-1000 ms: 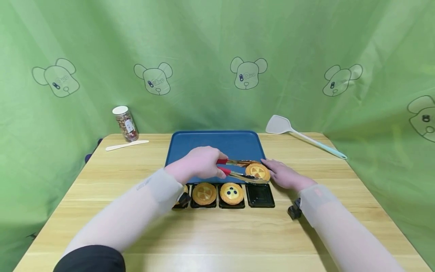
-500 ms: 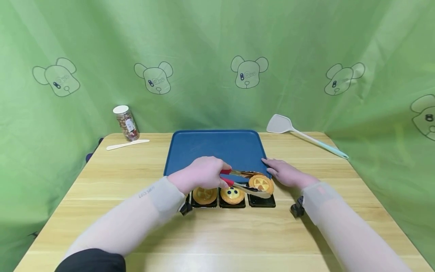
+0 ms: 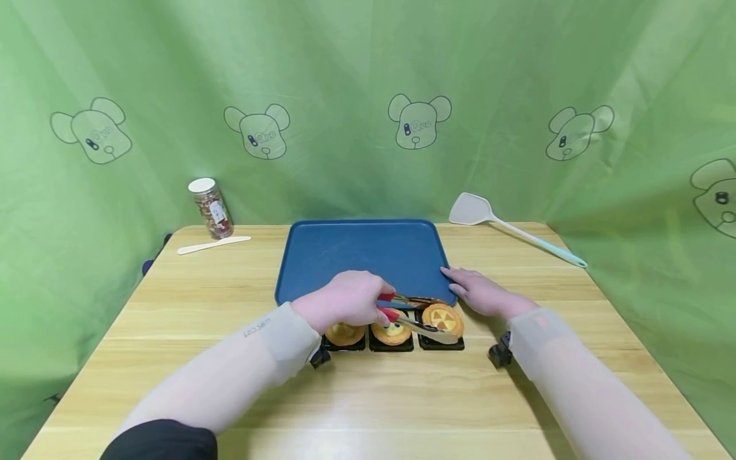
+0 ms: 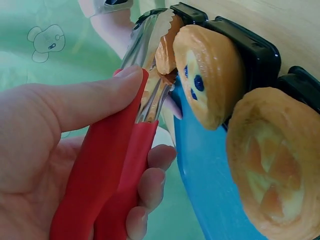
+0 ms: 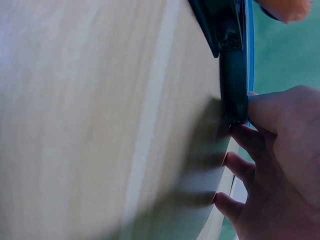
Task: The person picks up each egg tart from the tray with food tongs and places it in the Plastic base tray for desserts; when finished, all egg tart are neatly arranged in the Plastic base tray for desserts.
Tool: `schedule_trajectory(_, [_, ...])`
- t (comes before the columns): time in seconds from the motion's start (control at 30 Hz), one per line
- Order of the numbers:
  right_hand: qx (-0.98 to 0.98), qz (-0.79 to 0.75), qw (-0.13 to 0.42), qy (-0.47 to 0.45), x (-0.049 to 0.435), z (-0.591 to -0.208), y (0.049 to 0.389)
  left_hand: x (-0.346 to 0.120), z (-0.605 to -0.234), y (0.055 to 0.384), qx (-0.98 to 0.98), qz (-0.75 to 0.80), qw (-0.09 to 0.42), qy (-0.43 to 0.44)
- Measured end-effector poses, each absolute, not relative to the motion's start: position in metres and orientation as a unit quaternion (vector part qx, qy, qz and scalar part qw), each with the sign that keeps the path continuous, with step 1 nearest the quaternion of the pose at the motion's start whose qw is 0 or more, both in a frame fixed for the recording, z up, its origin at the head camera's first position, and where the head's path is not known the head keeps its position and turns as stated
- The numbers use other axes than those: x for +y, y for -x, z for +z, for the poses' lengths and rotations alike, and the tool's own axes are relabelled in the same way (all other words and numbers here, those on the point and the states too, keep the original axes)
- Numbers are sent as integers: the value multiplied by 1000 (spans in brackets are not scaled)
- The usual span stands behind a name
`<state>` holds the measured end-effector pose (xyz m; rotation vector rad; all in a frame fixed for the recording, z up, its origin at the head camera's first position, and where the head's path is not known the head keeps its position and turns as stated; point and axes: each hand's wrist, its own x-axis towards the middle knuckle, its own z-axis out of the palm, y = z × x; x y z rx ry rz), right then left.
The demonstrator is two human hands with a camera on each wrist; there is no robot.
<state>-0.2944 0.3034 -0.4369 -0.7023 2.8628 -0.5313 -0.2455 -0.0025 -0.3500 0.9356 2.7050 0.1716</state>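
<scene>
My left hand grips the red-handled tongs, thumb on one arm and fingers curled round the other. Between the tongs' metal tips sits a tart with a pattern of wedges, over the rightmost black container. To its left, a tart with blueberries rests in its own black container, partly hidden in the head view. Another wedge-topped tart lies beyond that one. My right hand rests at the right front corner of the blue tray, thumb and index fingertip touching its edge, other fingers spread.
A jar of dried bits with a white lid and a white plastic knife are at the back left. A turner with a pale blue handle lies at the back right. A green curtain hangs behind the wooden table.
My left hand has moved the tongs and the tart toward me, off the blue tray's front right corner and down over the rightmost black container. My right hand has barely moved.
</scene>
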Motion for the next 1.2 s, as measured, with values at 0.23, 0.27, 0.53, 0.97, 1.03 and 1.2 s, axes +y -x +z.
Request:
schedule_trajectory(0.23, [951,-185,72,238,302,-435,296,-6,-351,247,935,60,144,-318])
schedule_trajectory(0.27, [951,-185,73,238,302,-435,296,-6,-351,247,935,61,144,-318])
schedule_trajectory(0.53, [951,-187,75,236,303,-435,297,-7,-354,247,935,65,151,-315])
schedule_trajectory(0.97, [952,-186,79,229,303,-438,297,-14,-353,248,935,95,144,-310])
schedule_trajectory(1.03, [953,-185,81,228,303,-439,298,-16,-353,248,936,101,141,-308])
schedule_trajectory(1.2, [953,-183,84,225,304,-440,298,-20,-353,249,936,113,134,-304])
